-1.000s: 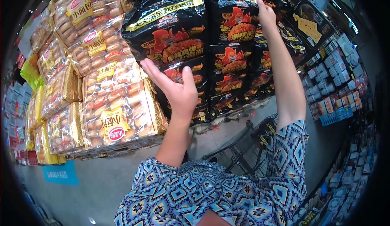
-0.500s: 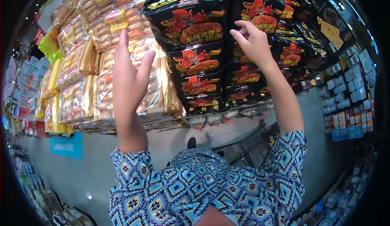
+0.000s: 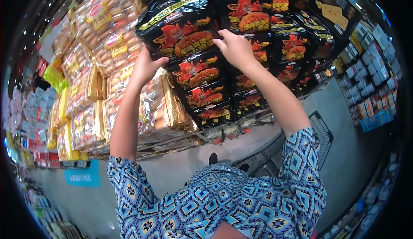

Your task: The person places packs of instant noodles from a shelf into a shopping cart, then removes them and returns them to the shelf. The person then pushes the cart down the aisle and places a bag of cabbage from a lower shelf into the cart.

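Right in the head view, both my bare hands are at a large glossy black plastic bag with a yellow strip and red-and-orange pictures [image 3: 178, 28], which lies on top of a stack of smaller-looking black bags [image 3: 195, 71]. My left hand [image 3: 146, 66] is at the lower left edge of the large bag, the thumb spread away from the other fingers and pointing toward its bottom edge. My right hand [image 3: 237, 50] is at the right edge of the large bag, its fingers bent, with the index finger and thumb touching or very near the plastic; I cannot tell whether they pinch it.

Right of the large bag lies another black bag with a flame-red figure [image 3: 247, 13], on its own stack. Left of the large bag are clear plastic packs of small golden-brown rolls [image 3: 103, 15], and below it, on the left, a pack with gold patterned edging [image 3: 170, 103] reaches down beside the black stack. Farther left of the large bag are yellow packages [image 3: 64, 142]. Well below it are the grey floor [image 3: 159, 179] and, to the right, a dark wire cart [image 3: 323, 142].
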A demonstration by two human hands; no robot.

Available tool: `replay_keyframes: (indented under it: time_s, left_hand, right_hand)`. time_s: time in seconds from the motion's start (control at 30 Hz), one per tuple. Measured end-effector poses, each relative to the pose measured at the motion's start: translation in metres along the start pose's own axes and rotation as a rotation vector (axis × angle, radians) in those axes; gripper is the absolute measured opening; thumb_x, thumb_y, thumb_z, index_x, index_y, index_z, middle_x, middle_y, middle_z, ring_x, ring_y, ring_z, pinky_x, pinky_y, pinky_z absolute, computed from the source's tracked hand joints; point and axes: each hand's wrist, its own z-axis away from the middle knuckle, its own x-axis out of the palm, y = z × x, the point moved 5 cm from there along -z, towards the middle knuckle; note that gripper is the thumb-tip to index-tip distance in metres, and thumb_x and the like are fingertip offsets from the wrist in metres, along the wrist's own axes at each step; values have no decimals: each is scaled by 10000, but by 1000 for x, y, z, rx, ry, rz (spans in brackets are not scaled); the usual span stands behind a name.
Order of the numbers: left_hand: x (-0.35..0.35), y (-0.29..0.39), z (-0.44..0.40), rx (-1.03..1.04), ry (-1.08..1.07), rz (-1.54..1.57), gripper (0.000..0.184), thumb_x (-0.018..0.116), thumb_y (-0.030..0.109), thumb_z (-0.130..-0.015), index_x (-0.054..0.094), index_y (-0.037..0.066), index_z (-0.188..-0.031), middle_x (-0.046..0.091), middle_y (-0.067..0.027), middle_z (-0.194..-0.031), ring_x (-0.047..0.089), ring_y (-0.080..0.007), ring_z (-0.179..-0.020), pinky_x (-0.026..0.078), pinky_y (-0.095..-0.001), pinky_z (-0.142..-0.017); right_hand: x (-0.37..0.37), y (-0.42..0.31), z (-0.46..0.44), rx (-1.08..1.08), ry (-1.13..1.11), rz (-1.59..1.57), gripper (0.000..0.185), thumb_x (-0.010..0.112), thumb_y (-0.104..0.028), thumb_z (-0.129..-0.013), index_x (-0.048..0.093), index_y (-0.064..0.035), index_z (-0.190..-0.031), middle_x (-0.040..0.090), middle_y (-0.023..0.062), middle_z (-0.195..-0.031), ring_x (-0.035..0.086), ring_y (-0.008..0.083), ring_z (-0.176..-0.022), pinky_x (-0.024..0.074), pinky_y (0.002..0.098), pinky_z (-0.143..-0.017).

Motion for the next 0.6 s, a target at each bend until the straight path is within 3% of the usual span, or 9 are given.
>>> replay_keyframes:
  time_s: [0.17, 0.2, 0.27, 0.33, 0.4, 0.47, 0.5, 0.53, 0.6]
  left_hand:
    - [7, 10, -1, 86, 39, -101, 549, 739, 11, -809, 456, -22, -1278, 660, -123, -1128, 643, -180, -1008, 509, -326, -880]
    - [8, -2, -4, 120, 9, -5, 548, 731, 15, -823, 445, -24, -1289, 656, -123, -1141, 641, -188, -1013, 508, -328, -888]
    - [11, -5, 0, 66, -26, 102, 560, 732, 24, -827, 432, -30, -1297, 643, -119, -1167, 633, -191, -1027, 498, -327, -908]
    - [13, -11, 1, 87, -45, 145, 573, 726, 22, -831, 418, -30, -1312, 632, -122, -1188, 626, -191, -1042, 492, -326, -919]
    - [15, -12, 5, 101, -68, 181, 586, 721, 21, -835, 405, -30, -1326, 622, -125, -1208, 619, -192, -1058, 485, -325, -930]
    - [14, -4, 7, 55, -15, 21, 613, 713, 15, -842, 379, -28, -1354, 601, -133, -1239, 606, -192, -1086, 477, -325, -946]
    - [13, -6, 7, 81, 22, -65, 451, 716, 74, -878, 463, -49, -1230, 645, -108, -1120, 615, -140, -970, 493, -291, -854]
    - [13, -8, 6, 81, 21, -62, 451, 716, 74, -878, 463, -49, -1230, 645, -108, -1120, 615, -140, -970, 493, -291, -854]
    - [14, -15, 3, 87, 0, 25, 449, 709, 58, -878, 458, -48, -1235, 639, -110, -1139, 613, -140, -996, 493, -296, -877]
  right_hand:
    - [-6, 10, 2, 13, -17, -109, 318, 656, -339, -884, 644, -66, -1046, 685, 156, -807, 664, 364, -801, 523, 458, -742]
    - [-14, 15, 1, 23, -8, -100, 318, 656, -339, -884, 644, -66, -1046, 685, 156, -807, 664, 364, -801, 523, 458, -742]
    - [-55, 26, -4, -162, 465, -162, 302, 657, -320, -884, 657, -52, -1024, 664, 120, -843, 628, 334, -855, 504, 410, -832]
    - [-85, 56, -20, -119, 706, -101, 380, 663, -331, -870, 623, -19, -1086, 628, 130, -944, 577, 316, -931, 459, 390, -919]
    - [-97, 93, -40, 49, 741, -76, 566, 667, -393, -859, 547, 34, -1210, 599, 209, -1137, 558, 342, -1082, 420, 415, -985]
    - [-88, 136, -64, 179, 568, -235, 726, 652, -461, -864, 452, 74, -1313, 548, 273, -1261, 539, 377, -1172, 404, 428, -1017]
    - [-84, 140, -64, 284, 478, -292, 749, 574, -523, -904, 458, 92, -1315, 523, 299, -1315, 510, 398, -1238, 389, 436, -1039]
    - [-87, 140, -65, 283, 477, -289, 749, 574, -523, -904, 458, 92, -1315, 523, 299, -1315, 510, 398, -1238, 389, 436, -1039]
    - [-74, 146, -69, 388, 221, -303, 752, 511, -559, -926, 487, 104, -1278, 533, 309, -1299, 519, 399, -1233, 401, 434, -1025]
